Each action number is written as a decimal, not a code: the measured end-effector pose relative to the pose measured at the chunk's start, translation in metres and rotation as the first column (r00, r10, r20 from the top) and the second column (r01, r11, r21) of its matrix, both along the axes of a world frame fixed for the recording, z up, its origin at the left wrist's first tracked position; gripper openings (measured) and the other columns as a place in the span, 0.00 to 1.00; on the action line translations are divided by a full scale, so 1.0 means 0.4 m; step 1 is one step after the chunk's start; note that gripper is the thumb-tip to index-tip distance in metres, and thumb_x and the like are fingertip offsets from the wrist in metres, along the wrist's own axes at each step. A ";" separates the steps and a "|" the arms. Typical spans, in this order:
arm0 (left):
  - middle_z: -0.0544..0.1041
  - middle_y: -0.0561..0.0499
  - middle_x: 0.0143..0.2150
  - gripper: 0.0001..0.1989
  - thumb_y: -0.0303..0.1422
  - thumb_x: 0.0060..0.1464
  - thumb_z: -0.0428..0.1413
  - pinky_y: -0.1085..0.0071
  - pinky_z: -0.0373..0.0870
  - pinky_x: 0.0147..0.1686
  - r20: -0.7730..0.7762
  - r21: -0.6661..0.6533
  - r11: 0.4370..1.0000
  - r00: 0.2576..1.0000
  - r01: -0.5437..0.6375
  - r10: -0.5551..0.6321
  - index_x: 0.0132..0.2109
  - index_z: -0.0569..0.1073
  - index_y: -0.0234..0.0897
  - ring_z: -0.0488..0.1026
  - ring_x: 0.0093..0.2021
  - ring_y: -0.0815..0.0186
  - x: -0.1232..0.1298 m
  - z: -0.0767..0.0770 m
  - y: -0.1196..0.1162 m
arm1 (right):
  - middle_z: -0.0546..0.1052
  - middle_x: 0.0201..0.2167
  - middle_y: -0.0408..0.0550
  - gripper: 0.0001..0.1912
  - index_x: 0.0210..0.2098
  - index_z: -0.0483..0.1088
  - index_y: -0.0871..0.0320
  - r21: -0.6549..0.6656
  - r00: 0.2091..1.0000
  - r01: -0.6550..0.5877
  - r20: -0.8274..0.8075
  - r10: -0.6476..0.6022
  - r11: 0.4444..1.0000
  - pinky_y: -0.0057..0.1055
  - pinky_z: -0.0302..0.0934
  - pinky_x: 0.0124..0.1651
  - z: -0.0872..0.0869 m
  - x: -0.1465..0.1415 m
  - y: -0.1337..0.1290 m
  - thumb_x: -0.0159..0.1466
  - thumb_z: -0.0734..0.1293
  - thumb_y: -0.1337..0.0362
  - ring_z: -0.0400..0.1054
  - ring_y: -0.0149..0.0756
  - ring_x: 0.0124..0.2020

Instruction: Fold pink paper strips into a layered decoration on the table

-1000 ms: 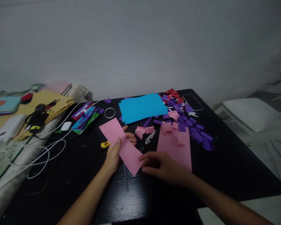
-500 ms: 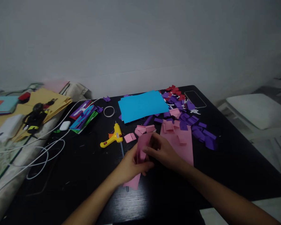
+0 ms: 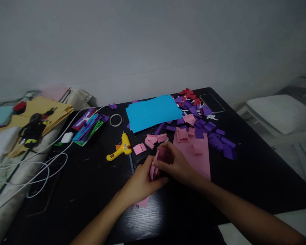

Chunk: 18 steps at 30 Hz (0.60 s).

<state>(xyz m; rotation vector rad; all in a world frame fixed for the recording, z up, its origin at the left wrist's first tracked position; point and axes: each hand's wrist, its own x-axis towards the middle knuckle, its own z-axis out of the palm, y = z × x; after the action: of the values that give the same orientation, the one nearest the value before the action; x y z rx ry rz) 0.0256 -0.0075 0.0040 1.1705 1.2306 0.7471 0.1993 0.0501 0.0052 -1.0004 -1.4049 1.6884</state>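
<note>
Between my two hands is a piece of pink paper (image 3: 153, 169), bent into a curve and seen nearly edge-on. My left hand (image 3: 140, 180) is closed around its lower left side. My right hand (image 3: 173, 161) pinches its upper right edge between thumb and fingers. Under my left wrist, part of another pink paper piece (image 3: 143, 202) shows on the table. Just beyond my hands lie several small folded pink pieces (image 3: 153, 139). A yellow glue gun (image 3: 121, 148) with a grey glue stick (image 3: 131, 164) rests to their left. Beside my right hand is a pink sheet (image 3: 202, 160) with folded pieces on it.
Blue sheets (image 3: 153, 114) lie at the back of the black table (image 3: 91, 190). Purple pieces (image 3: 214, 139) and red pieces (image 3: 187, 92) are heaped right of them, near a phone (image 3: 211, 103). A tape ring (image 3: 115, 120), earbud case (image 3: 67, 137) and white cable (image 3: 47, 166) are leftward.
The pink paper has turned from showing its broad face to nearly edge-on, and is bent more tightly between my hands. The camera view has shifted slightly.
</note>
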 end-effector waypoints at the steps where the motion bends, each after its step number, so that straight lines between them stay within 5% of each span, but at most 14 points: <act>1: 0.78 0.54 0.29 0.20 0.38 0.54 0.67 0.71 0.70 0.24 0.019 -0.027 0.999 1.000 0.019 -0.019 0.52 0.75 0.39 0.75 0.22 0.65 0.000 0.001 0.000 | 0.75 0.36 0.44 0.24 0.44 0.67 0.55 0.015 1.000 0.009 -0.008 -0.008 1.000 0.31 0.65 0.37 0.002 0.001 0.003 0.56 0.79 0.54 0.71 0.36 0.36; 5: 0.79 0.47 0.29 0.17 0.44 0.58 0.63 0.67 0.76 0.30 0.210 -0.211 0.975 0.977 0.071 -0.025 0.40 0.76 0.32 0.79 0.27 0.62 0.000 0.018 0.006 | 0.74 0.31 0.43 0.14 0.38 0.72 0.56 0.098 0.999 0.018 0.028 -0.021 0.995 0.30 0.61 0.34 0.007 0.007 0.021 0.62 0.74 0.54 0.68 0.35 0.32; 8: 0.83 0.44 0.33 0.19 0.44 0.56 0.66 0.66 0.78 0.32 0.283 -0.328 0.944 0.957 0.028 0.070 0.43 0.76 0.32 0.81 0.31 0.59 -0.007 0.029 0.009 | 0.69 0.25 0.41 0.14 0.31 0.71 0.57 0.150 0.994 0.047 0.089 -0.061 0.988 0.30 0.56 0.30 0.003 0.012 0.032 0.64 0.71 0.53 0.62 0.33 0.27; 18: 0.85 0.45 0.36 0.14 0.36 0.57 0.60 0.62 0.78 0.33 0.305 -0.330 0.943 0.950 0.043 0.063 0.49 0.76 0.36 0.83 0.32 0.55 -0.035 0.018 0.018 | 0.66 0.21 0.40 0.16 0.29 0.70 0.55 0.091 0.983 0.177 0.036 -0.181 0.980 0.29 0.52 0.26 0.005 0.021 0.056 0.63 0.72 0.51 0.59 0.32 0.23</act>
<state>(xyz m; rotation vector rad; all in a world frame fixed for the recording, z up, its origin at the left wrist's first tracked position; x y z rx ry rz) 0.0114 -0.0003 0.0111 0.7350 1.0467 0.6696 0.2077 0.0723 0.0073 -1.0868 -1.3615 1.4694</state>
